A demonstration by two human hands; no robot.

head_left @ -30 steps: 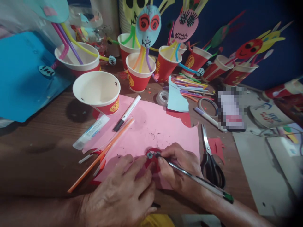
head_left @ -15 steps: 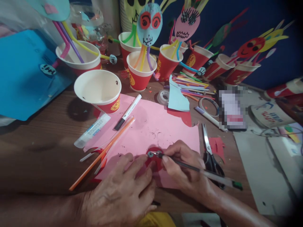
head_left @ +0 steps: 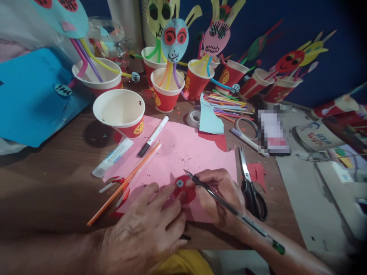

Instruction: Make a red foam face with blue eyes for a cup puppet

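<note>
My left hand (head_left: 146, 225) lies with its fingers spread on a small rounded red paper piece (head_left: 187, 196), pressing it against the pink sheet (head_left: 169, 160). On the red piece is a pale blue eye dot with a dark centre; a second pale dot is partly covered by my right hand (head_left: 219, 193). That hand grips a black-and-clear pen (head_left: 248, 222), whose tip is lifted just above the upper edge of the red piece. Scissors (head_left: 248, 187) with black handles lie to the right of it.
A cup (head_left: 120, 109), a marker (head_left: 153, 135), an orange straw (head_left: 123, 185) and a clear packet (head_left: 112, 157) are left of centre. Straw-figure cups (head_left: 168, 93) line the back. Tape (head_left: 193, 118), loose straws (head_left: 223, 105) and a phone (head_left: 273, 131) sit to the right.
The pen tip has risen off the eye dot and moved slightly up and away, with the pen's rear end lower. My left hand stays on the red piece. The view has shifted slightly.
</note>
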